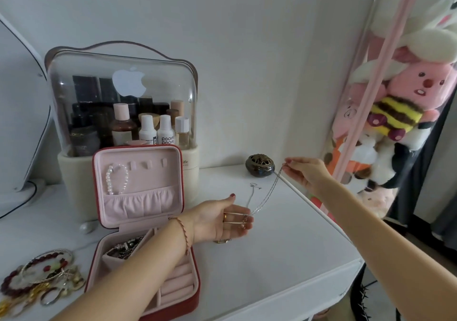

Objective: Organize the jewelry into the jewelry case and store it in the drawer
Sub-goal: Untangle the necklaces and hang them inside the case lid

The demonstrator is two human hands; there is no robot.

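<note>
Jewelry (pixel 37 278) lay heaped at the near left corner of your table (pixel 284 246): beaded bracelets, bangles and rings, tangled too closely to count. Beside it stood one jewelry case (pixel 146 221), open, lid upright. Its near tray held a dark cluster of pieces and several empty ring rolls; one pearl bracelet (pixel 117 179) hung inside the lid. Your left forearm crossed the tray.

Your left hand (pixel 220 219) was palm-up and slack, fingers open, the silver chain necklace (pixel 265 197) draped over the fingertips. Your right hand (pixel 301 172) pinched the chain's other end between thumb and forefinger, raised above the far edge. One loose ring (pixel 222 241) lay on the table under the left hand.

Recommendation: keep the chain taut between both hands so it cannot knot, carry it to the lid, hook the pinched end on a free tab, then lower the slack into the gathered pocket.

Further back stood one small incense pot (pixel 260 166) and one clear cosmetics organizer (pixel 123 98) against the wall. No drawer was visible.
</note>
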